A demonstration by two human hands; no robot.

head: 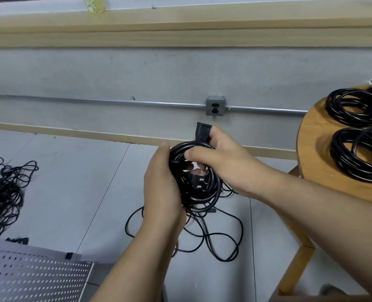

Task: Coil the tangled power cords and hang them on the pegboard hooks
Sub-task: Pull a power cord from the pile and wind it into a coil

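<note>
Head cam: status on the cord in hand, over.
Left grip holds coil; right grip pinches connector end. Coil not hung yet. Loose cord on floor below.

Soft, even indoor light, barely any shadows. Wide-angle bend curves the wall pipe [93, 101] and the wood trim [180, 29]; lower right corner blurs; faint sheen on coiled cords [342, 153], right edge.

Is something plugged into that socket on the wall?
No, the wall socket has bare holes; the nearest cord end is held in the right hand below it.
</note>
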